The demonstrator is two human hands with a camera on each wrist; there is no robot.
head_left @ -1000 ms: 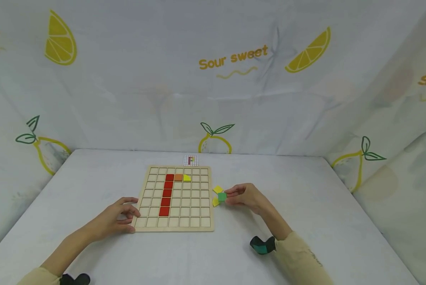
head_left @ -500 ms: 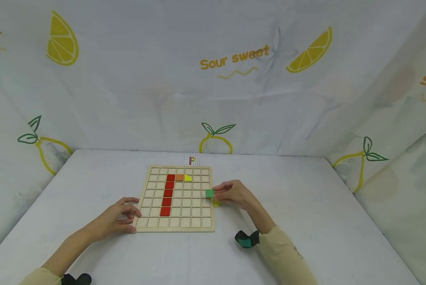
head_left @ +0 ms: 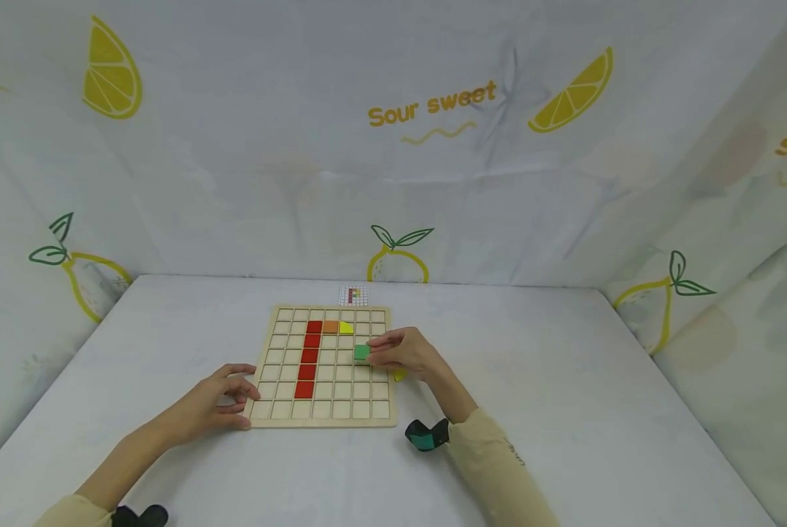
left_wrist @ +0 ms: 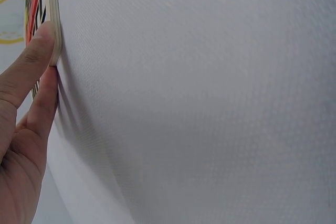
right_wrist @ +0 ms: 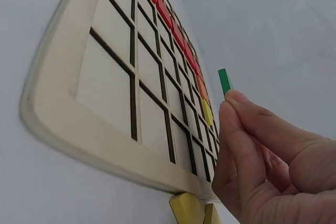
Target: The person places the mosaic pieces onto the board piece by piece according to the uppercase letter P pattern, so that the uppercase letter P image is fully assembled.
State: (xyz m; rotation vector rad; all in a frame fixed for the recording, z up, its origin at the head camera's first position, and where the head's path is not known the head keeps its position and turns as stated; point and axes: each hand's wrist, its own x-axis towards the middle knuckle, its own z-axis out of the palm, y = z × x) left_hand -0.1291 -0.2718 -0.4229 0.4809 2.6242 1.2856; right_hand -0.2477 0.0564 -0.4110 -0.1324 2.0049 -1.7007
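Observation:
A square wooden grid board (head_left: pixel 327 423) lies flat on the table. One column of red tiles (head_left: pixel 309 356) sits in its cells. An orange tile (head_left: pixel 330 327) and a yellow tile (head_left: pixel 346 328) with a cut corner continue to the right from the top red tile. My right hand (head_left: pixel 406 351) pinches a green square tile (head_left: pixel 362 352) between thumb and fingertips, above the board's right half. Seen from the right wrist, the green tile (right_wrist: pixel 224 81) is edge-on, above the grid. My left hand (head_left: pixel 209 402) rests with relaxed, spread fingers against the board's left front corner (left_wrist: pixel 55 45).
Yellow pieces (right_wrist: pixel 187 208) lie on the table by the board's right edge, partly hidden by my right hand in the head view. A small printed pattern card (head_left: pixel 353 296) lies behind the board. White cloth with lemon prints hangs at the back and sides.
My right hand has carried the green tile leftward, from beside the yellow pieces to above the board. The left hand has stayed at the board's corner.

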